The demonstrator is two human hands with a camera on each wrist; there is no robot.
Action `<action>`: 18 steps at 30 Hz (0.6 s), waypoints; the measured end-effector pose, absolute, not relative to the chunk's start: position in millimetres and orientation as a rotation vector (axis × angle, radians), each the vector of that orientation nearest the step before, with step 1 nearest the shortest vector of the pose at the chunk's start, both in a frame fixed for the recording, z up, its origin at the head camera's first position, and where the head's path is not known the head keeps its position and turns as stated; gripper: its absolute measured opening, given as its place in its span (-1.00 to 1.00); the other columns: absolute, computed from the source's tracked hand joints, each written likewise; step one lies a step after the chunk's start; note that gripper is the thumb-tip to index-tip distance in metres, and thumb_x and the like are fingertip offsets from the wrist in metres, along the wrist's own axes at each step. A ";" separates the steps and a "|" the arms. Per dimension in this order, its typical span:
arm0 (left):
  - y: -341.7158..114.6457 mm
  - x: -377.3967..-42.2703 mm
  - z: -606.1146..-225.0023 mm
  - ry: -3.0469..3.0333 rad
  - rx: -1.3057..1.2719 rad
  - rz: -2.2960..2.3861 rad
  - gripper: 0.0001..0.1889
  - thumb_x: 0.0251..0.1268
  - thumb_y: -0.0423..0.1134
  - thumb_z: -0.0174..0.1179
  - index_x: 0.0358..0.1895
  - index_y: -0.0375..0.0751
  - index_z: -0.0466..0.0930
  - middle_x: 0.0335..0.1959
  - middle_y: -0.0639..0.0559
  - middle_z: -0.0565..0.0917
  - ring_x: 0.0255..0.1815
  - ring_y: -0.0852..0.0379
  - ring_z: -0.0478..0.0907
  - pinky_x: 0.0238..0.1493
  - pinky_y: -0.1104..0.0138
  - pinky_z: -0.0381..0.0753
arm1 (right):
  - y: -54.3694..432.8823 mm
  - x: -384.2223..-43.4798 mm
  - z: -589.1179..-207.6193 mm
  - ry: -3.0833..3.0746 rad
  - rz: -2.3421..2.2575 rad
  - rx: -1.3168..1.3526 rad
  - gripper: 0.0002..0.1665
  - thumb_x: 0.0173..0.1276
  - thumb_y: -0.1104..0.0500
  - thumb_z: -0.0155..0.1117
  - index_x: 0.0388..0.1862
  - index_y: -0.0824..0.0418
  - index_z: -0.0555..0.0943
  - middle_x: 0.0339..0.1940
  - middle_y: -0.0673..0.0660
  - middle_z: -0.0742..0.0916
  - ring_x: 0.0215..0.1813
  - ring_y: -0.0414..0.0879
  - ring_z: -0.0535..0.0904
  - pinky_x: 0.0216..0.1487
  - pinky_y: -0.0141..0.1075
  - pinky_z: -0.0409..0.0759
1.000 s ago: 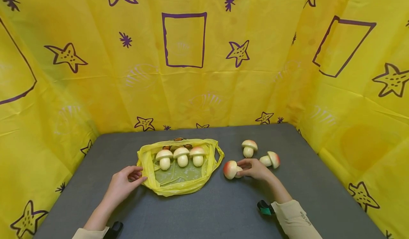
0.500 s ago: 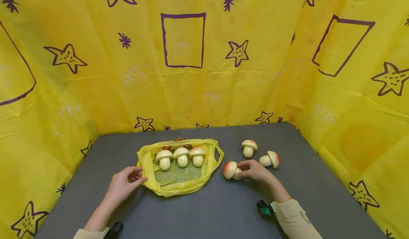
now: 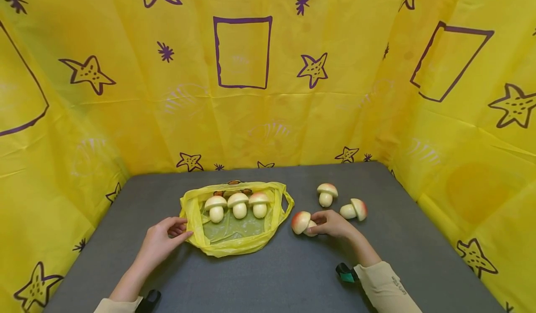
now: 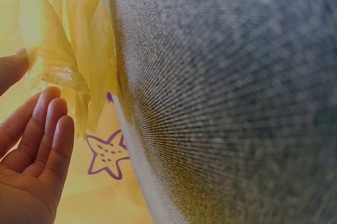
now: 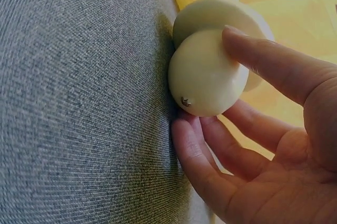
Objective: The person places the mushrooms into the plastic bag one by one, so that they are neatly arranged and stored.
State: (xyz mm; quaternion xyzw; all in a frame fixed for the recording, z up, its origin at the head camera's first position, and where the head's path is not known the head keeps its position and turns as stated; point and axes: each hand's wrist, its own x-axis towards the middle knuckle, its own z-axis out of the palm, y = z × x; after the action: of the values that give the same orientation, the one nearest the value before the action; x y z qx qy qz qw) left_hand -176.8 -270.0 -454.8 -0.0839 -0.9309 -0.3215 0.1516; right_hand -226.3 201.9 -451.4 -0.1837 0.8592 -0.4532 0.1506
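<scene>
At the left, my left hand (image 3: 160, 241) touches the side of a yellow plastic bag (image 3: 194, 220); thumb and fingertips stand apart at its folds (image 4: 68, 71), fingers fairly straight. Three toy mushrooms with cream stems, the middle one (image 3: 239, 206) among them, lie in a row in the bag's open mouth. My right hand (image 3: 335, 223) holds another toy mushroom (image 3: 300, 222) by its stem, right of the bag. The right wrist view shows the thumb on top of the stem (image 5: 205, 77) and the fingers beneath it, close to the cloth. Its red-tinged cap points left toward the bag.
Two more toy mushrooms rest beyond the right hand, one upright (image 3: 325, 196) and one on its side (image 3: 355, 209). Grey cloth covers the table (image 3: 259, 280). Yellow curtains (image 3: 251, 131) with purple drawings enclose the back and both sides.
The mushroom in my right hand has tilted slightly, its cap shifting a little to the left. The left hand, bag and other mushrooms stay where they were.
</scene>
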 end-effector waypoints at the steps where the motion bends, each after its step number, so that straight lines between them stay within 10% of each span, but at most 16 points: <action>1: -270.1 -176.7 -454.8 -2.673 -0.241 -0.923 -0.68 -0.05 -0.22 0.46 -0.19 -0.23 0.66 -0.43 0.08 0.64 -0.45 0.36 0.53 -0.39 0.44 0.59 | 201.8 -226.4 -451.7 2.472 -1.300 -0.525 -0.56 0.17 0.21 0.39 -0.05 0.47 0.59 -0.23 0.25 0.72 -0.29 -0.16 0.55 -0.28 -0.36 0.52; 18: -269.3 -176.0 -455.1 -2.665 -0.237 -0.923 -0.68 -0.04 -0.22 0.46 -0.19 -0.24 0.66 -0.43 0.08 0.64 -0.45 0.35 0.53 -0.39 0.44 0.59 | 196.3 -224.1 -457.9 2.416 -1.400 -0.237 -0.54 0.16 0.08 0.40 -0.08 0.39 0.63 -0.22 0.12 0.72 -0.23 -0.17 0.63 -0.17 -0.22 0.66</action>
State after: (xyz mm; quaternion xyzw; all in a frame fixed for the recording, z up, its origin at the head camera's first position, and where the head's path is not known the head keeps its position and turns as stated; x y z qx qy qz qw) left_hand -176.0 -269.3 -455.1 -0.0826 -0.9302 -0.3224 0.1551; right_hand -224.1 196.3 -457.9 -0.0832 0.8497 -0.4923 0.1691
